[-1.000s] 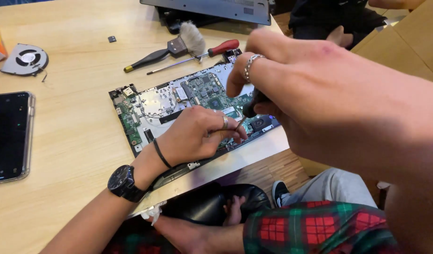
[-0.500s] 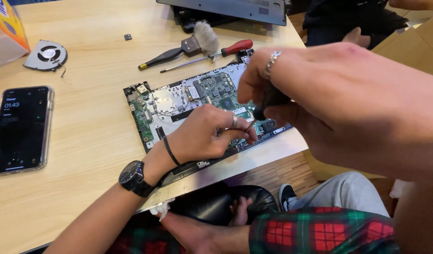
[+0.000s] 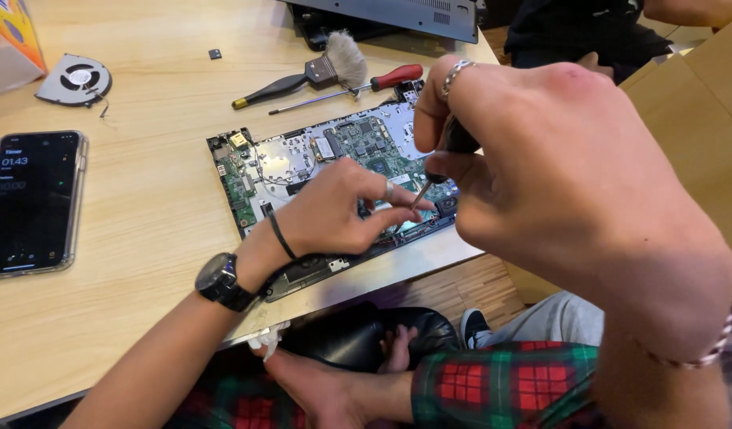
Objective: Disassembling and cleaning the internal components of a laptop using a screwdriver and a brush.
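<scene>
An opened laptop base (image 3: 302,171) with its green circuit board showing lies at the table's near edge. My right hand (image 3: 556,183) grips a black-handled screwdriver (image 3: 453,147), its thin shaft angled down onto the board near the front right. My left hand (image 3: 342,210) rests on the board, thumb and fingertips pinched together right at the screwdriver tip. A black watch and a thin band sit on my left wrist; rings show on both hands.
A red-handled screwdriver (image 3: 366,86) and a brush (image 3: 318,71) lie behind the board. A loose cooling fan (image 3: 76,79) and a phone (image 3: 28,202) with a lit screen are at the left. Another laptop part (image 3: 397,16) lies at the far edge.
The view has shifted, so everything sits further right and lower in the picture. My left fingertips have closed in on the screwdriver tip; both hands stay over the same spot of the board.
</scene>
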